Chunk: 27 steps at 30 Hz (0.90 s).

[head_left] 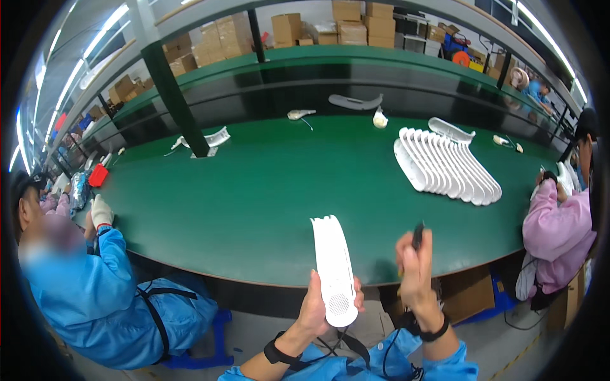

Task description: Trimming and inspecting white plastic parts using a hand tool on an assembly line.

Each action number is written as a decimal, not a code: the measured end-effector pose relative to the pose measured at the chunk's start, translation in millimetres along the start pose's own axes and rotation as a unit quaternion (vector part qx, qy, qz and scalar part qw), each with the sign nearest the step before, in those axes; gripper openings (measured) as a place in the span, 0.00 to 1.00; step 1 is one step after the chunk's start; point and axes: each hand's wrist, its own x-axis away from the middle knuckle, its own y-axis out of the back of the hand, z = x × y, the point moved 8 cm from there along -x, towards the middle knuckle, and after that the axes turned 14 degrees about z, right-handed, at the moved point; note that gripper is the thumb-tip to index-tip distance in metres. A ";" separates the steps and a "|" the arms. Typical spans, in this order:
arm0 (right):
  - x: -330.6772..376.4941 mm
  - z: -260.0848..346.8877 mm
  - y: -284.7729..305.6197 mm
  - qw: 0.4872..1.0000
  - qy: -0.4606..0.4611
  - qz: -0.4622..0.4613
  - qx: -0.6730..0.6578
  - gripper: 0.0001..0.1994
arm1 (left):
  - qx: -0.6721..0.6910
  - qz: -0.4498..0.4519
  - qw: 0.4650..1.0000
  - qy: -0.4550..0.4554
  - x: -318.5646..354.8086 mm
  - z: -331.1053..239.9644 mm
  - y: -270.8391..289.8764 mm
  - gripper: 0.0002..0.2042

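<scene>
My left hand point(314, 306) grips a long white plastic housing point(335, 267) by its lower end, fingers on one side and thumb on the other. The housing has a round speaker-like grille near its rounded end and small prongs at its far end. To its right, apart from it, my right hand point(416, 267) is closed around a small dark handheld tool point(418, 235); its exact kind is hard to make out. Farther back on the right lies a neat row of several similar white housings point(448, 168), with one more housing point(451, 131) behind the row.
The green worktable point(254, 190) curves across. Small white parts with wires point(302, 115) and a grey curved piece point(356, 102) lie toward the back. A green post point(171, 95) rises at left. Co-workers sit at left in blue point(82, 286) and right in pink point(559, 222).
</scene>
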 end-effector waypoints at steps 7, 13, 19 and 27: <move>-24.4 -11.2 0.8 0.999 0.008 -0.027 0.017 0.11 | -0.047 -0.004 0.997 0.063 24.3 33.9 7.4 0.29; 3.9 8.4 -4.1 0.991 0.051 -0.048 0.114 0.16 | 0.005 0.040 0.995 0.088 28.7 37.7 13.8 0.31; 10.2 20.1 -2.8 0.979 0.083 -0.140 -0.126 0.16 | -0.128 0.000 0.985 0.112 28.5 48.1 34.1 0.36; -1.1 46.6 -87.9 0.978 0.071 0.063 -0.188 0.17 | -0.076 -0.038 0.994 0.074 34.5 38.1 39.0 0.33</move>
